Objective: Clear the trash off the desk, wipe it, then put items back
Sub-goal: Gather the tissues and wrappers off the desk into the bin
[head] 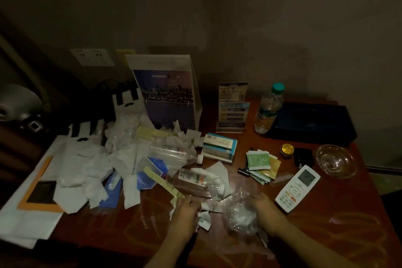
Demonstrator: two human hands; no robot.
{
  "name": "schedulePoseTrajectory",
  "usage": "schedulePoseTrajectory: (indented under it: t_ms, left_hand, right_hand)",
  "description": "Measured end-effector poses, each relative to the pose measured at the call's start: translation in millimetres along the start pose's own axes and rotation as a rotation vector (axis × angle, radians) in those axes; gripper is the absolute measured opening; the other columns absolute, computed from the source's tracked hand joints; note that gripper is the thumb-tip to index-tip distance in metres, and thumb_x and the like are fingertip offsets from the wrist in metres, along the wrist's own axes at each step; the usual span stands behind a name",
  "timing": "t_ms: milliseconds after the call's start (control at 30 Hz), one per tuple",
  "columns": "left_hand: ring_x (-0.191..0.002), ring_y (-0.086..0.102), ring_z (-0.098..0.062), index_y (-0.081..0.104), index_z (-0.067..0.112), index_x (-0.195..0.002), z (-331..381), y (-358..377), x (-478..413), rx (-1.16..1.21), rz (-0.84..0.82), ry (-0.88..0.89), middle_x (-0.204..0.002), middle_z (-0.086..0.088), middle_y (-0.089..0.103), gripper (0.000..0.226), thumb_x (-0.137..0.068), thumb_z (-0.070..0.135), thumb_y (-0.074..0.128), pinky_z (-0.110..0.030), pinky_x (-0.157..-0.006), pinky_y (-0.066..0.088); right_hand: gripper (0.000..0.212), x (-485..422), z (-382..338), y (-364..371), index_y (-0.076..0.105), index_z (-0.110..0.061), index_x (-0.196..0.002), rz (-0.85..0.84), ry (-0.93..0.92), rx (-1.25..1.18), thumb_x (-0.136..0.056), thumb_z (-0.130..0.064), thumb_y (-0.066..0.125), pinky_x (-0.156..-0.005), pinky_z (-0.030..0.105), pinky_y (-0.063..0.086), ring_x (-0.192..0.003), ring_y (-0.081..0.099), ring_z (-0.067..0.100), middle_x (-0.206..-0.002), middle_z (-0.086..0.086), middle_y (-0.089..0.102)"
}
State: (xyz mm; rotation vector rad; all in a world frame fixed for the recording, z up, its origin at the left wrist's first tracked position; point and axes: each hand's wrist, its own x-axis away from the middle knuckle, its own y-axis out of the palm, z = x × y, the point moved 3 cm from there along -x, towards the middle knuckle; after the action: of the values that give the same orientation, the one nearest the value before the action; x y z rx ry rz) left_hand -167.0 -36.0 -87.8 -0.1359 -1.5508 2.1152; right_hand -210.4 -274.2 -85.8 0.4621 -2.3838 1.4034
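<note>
On the dim reddish wooden desk (pixel 326 235) lies a heap of crumpled white tissues and wrappers (pixel 121 154) with two empty clear plastic bottles (pixel 193 180) on their sides. My left hand (pixel 185 213) grips crumpled paper scraps (pixel 204 217) near the front middle. My right hand (pixel 263 206) holds a crumpled clear plastic bag (pixel 239 213) just to the right of them. Both hands sit close together over the desk.
A white remote (pixel 297 187), a glass ashtray (pixel 336 161), sachets (pixel 261 161), a gold-lidded jar (pixel 286 150), medicine boxes (pixel 219 148), an upright water bottle (pixel 268 109), a blue tissue box (pixel 311 122), a card stand (pixel 232 106) and paper bags (pixel 167 91) at the back.
</note>
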Motion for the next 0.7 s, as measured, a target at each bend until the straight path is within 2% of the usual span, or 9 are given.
schedulePoseTrajectory:
  t_ms: [67,167,267,333,400,467,567,700]
  left_hand:
    - [-0.117,0.041,-0.019,0.063,0.021,-0.114,4.5,-6.4,1.4,0.026,0.023,0.023,-0.122,0.001,0.05,0.032,-0.085,0.014,0.053,-0.022,-0.095,0.036]
    - [-0.111,0.044,-0.016,0.064,0.02,-0.108,15.5,-16.8,1.7,0.05,0.057,0.032,-0.116,0.002,0.051,0.027,-0.083,0.013,0.056,-0.022,-0.09,0.04]
    - [-0.106,0.042,-0.007,0.064,0.018,-0.105,34.8,-26.4,-1.5,0.094,0.105,0.042,-0.116,0.003,0.05,0.022,-0.085,0.011,0.056,-0.005,-0.08,0.031]
    - [-0.102,0.042,-0.003,0.064,0.016,-0.104,48.7,-34.7,-4.0,0.137,0.147,0.026,-0.12,0.001,0.05,0.018,-0.088,0.01,0.057,-0.004,-0.08,0.03]
    - [-0.112,0.042,-0.009,0.064,0.016,-0.106,63.1,-43.3,-5.4,0.109,0.199,0.049,-0.124,0.002,0.048,0.018,-0.088,0.012,0.059,-0.009,-0.089,0.031]
    - [-0.113,0.042,-0.015,0.064,0.015,-0.103,77.6,-54.9,-5.1,0.089,0.259,0.064,-0.117,0.002,0.05,0.019,-0.085,0.01,0.061,-0.013,-0.088,0.03]
    - [-0.105,0.047,-0.018,0.065,0.012,-0.099,96.5,-72.4,-6.5,0.066,0.348,0.062,-0.108,-0.001,0.053,0.019,-0.082,0.005,0.062,-0.016,-0.083,0.032]
    - [-0.102,0.049,-0.022,0.066,0.011,-0.104,118.4,-90.3,-3.1,0.05,0.432,0.063,-0.108,-0.005,0.056,0.022,-0.082,0.005,0.063,-0.027,-0.084,0.043]
  right_hand:
    - [0.048,3.0,3.5,-3.7,0.055,-0.02,-0.125,0.041,-0.026,-0.006,-0.079,-0.023,0.071,-0.096,0.018,0.028,-0.127,0.037,0.017,-0.135,-0.003,0.043]
    - [0.018,3.0,4.6,-9.3,0.059,-0.019,-0.095,0.122,-0.072,-0.027,-0.08,-0.014,0.067,-0.078,0.007,0.024,-0.112,0.046,0.016,-0.112,-0.006,0.05]
    - [0.023,5.2,3.3,-23.6,0.047,-0.025,-0.076,0.184,-0.118,-0.043,-0.076,-0.009,0.064,-0.073,0.01,0.03,-0.09,0.049,0.015,-0.09,-0.007,0.049]
    - [0.026,10.4,1.4,-39.8,0.046,-0.025,-0.071,0.245,-0.168,-0.095,-0.07,-0.006,0.063,-0.067,0.021,0.035,-0.078,0.048,0.014,-0.08,-0.006,0.05]
    - [0.028,16.8,1.7,-55.5,0.048,-0.022,-0.07,0.311,-0.194,-0.112,-0.07,0.003,0.06,-0.063,0.023,0.034,-0.073,0.044,0.008,-0.076,-0.009,0.047]
    - [0.034,21.2,4.5,-69.0,0.051,-0.022,-0.072,0.344,-0.201,-0.086,-0.073,0.011,0.057,-0.065,0.018,0.033,-0.076,0.043,0.006,-0.078,-0.012,0.046]
    - [0.034,28.6,7.4,-93.4,0.051,-0.021,-0.07,0.403,-0.251,-0.092,-0.076,0.012,0.058,-0.066,0.011,0.029,-0.075,0.043,0.007,-0.075,-0.018,0.042]
    - [0.04,46.4,14.4,-119.9,0.049,-0.019,-0.068,0.465,-0.252,-0.118,-0.06,0.016,0.064,-0.059,0.011,0.025,-0.068,0.042,0.003,-0.072,-0.017,0.041]
